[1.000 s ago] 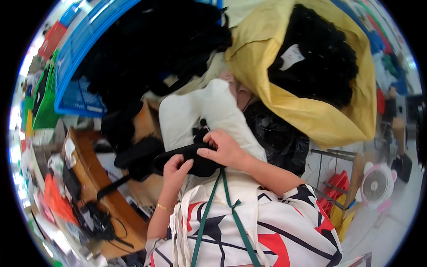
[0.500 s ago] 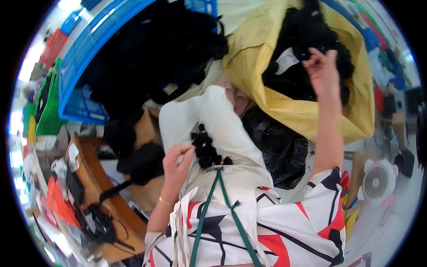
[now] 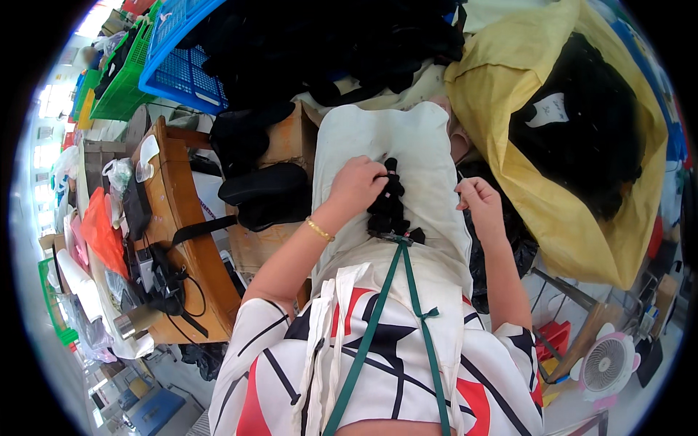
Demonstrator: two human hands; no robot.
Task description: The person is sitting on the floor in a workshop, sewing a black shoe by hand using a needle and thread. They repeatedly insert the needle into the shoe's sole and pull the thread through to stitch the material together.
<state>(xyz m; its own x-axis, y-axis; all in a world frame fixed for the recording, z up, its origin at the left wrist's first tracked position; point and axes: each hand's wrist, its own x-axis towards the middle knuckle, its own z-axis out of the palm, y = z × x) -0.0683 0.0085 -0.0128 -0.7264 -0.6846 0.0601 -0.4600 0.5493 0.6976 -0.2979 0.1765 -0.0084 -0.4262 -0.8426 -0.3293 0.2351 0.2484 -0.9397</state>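
Observation:
A white apron (image 3: pixel 429 138) covers my lap, with a clump of small black fuzzy pieces (image 3: pixel 387 207) lying along its middle. My left hand (image 3: pixel 358 187) is closed at the top of that clump, its fingertips pinching a black piece there. Over the right side of the lap, my right hand (image 3: pixel 482 206) is closed in a pinch, apart from the clump. A thin dark sliver shows at its fingertips, too small to name. Green apron strings (image 3: pixel 378 298) run down from the near end of the clump.
A yellow sack (image 3: pixel 502 94) of black items, with a white label (image 3: pixel 548 110), stands at far right. A blue crate (image 3: pixel 196 80) and a black heap (image 3: pixel 327 43) lie ahead. A wooden table (image 3: pixel 178 218) is left; a pink-and-white fan (image 3: pixel 608 363) stands right.
My right hand has come back from over the yellow sack to the right side of my lap. My left hand has moved forward onto the black pieces. The whole view has shifted.

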